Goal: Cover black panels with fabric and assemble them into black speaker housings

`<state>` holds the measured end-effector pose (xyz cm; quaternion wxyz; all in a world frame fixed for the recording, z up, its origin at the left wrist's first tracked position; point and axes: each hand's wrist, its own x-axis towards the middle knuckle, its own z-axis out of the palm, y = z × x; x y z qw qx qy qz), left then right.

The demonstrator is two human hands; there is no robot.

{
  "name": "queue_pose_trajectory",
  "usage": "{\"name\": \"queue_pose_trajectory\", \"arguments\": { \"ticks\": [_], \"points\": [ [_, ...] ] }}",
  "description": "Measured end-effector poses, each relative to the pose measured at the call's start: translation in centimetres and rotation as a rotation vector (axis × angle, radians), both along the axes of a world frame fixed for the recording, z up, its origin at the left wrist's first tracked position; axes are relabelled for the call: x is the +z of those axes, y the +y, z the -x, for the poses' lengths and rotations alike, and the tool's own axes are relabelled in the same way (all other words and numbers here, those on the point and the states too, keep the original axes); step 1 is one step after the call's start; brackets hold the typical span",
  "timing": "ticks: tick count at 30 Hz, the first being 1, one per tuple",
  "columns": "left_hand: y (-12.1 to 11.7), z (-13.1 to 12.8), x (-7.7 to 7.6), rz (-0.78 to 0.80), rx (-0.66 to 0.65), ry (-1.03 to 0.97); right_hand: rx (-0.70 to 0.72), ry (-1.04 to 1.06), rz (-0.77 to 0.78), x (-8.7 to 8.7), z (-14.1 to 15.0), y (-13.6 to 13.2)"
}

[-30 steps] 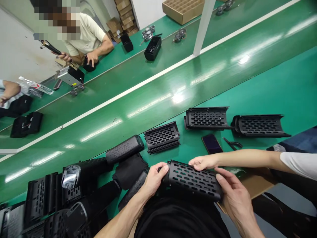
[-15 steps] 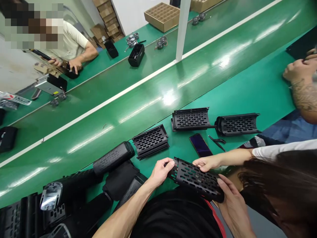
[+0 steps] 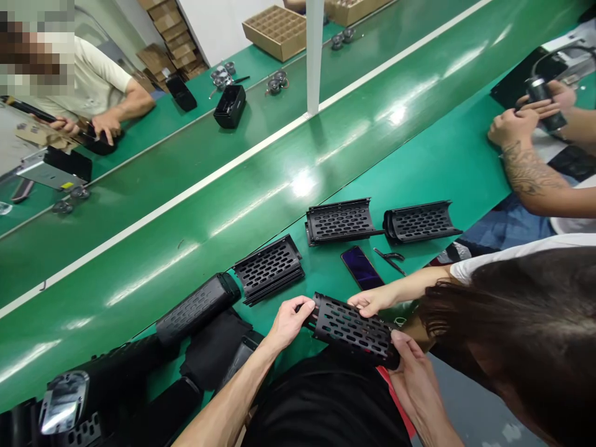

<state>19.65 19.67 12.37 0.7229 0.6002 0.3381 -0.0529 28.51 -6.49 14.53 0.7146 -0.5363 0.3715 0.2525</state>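
A black perforated casing [image 3: 356, 326], with rows of slots, is held between my two hands above the table's near edge. My left hand [image 3: 289, 323] grips its left end, thumb on top. Around its right end close the fingers of my right hand [image 3: 414, 366], thumb on the slotted face. A co-worker's hand [image 3: 372, 300] reaches in from the right at the far edge of the casing; whether it grips the casing I cannot tell. Beyond lie a phone [image 3: 361, 268] and small black pliers [image 3: 390, 259].
Slotted black shells [image 3: 269, 268] lie along the green table, and a closed black casing [image 3: 198, 309] lies left of them. Black cloth [image 3: 214, 347] and more casings fill the lower left. A white post [image 3: 313, 59] stands beyond. Another person's tattooed arm [image 3: 526, 167] is at right.
The view has shifted right, so the table and its things appear further left. My hands keep their hold on the casing. At right, a cylindrical black object in another person's hands has come into view.
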Motion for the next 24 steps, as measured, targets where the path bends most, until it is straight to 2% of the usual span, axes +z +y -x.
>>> {"name": "queue_pose_trajectory", "arguments": {
  "ticks": [5, 9, 14, 24],
  "points": [
    [0.3, 0.4, 0.1, 0.005, 0.01, 0.012, 0.074, 0.028, -0.038, 0.4, 0.3, 0.2],
    [0.3, 0.7, 0.4, 0.052, 0.042, 0.035, 0.1, 0.017, -0.03, 0.0, 0.2, 0.0],
    [0.3, 1.0, 0.5, 0.112, 0.139, 0.08, 0.083, 0.021, -0.035, -1.0, 0.1, -0.8],
    [-0.1, 2.3, -0.6, 0.167, 0.338, 0.149, -0.014, 0.146, -0.063, -3.6, -0.2, -2.9]
  ]
}}
